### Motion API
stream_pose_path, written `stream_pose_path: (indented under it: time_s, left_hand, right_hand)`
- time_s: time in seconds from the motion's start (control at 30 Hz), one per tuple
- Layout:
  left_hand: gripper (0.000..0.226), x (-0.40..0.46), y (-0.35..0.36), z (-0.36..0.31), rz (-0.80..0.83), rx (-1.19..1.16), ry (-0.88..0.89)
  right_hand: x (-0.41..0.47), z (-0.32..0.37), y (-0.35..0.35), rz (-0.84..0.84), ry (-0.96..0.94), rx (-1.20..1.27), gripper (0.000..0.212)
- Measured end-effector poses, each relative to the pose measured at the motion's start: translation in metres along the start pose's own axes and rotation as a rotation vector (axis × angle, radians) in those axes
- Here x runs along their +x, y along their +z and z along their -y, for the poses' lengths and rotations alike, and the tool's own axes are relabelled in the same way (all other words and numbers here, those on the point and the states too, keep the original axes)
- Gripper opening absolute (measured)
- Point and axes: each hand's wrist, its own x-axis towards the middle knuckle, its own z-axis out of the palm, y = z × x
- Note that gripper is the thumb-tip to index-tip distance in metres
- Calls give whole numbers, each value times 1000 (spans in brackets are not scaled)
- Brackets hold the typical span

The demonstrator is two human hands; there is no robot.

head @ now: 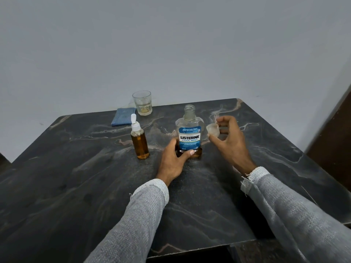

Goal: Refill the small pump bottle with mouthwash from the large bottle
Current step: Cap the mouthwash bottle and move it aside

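The left hand (173,160) steadies the large bottle (189,133), uncapped, at the centre of the dark counter (76,186). Left of it stands the small pump bottle (139,141), pump on and largely full. The right hand (228,141) pinches the clear cap (213,130). Capping looks next: align threads carefully.

Left hand (173,161) covers the lower left corner of the big bottle (190,133); its fingers behind the bottle are hidden, only the thumb shows in front. Small label print too fine to read. Cap (213,130) partly covered by right hand (228,141) fingers, its shape unclear. Both forearms cut off by the bottom edge. Table (76,186) runs out of view left of the left hand.
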Motion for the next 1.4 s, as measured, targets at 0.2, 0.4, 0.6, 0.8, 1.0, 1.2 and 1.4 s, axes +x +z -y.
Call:
stream_pose_path:
  time_s: [0.2,0.4,0.6,0.8,1.0,1.2,1.4]
  left_hand:
    - [46,-1,-2,-3,21,-7,-15]
    - [48,0,-1,-3,23,16,-17]
    - [44,-2,-4,-2,34,21,-13]
    - [47,-2,-4,-4,56,19,-16]
    - [55,-3,-5,-3,79,32,-22]
    - [58,-5,-5,-4,83,41,-12]
    - [58,-5,-5,-6,86,45,-11]
  right_hand:
    - [19,35,-12,39,-92,-62,43]
    - [32,52,-24,102,-185,-168,41]
    - [43,69,-30,252,-265,-208,35]
    - [54,92,-33,417,-338,-333,32]
    - [61,107,-32,523,-373,-410,32]
    - [68,119,-29,620,-424,-521,34]
    - [68,121,-22,677,-419,-603,35]
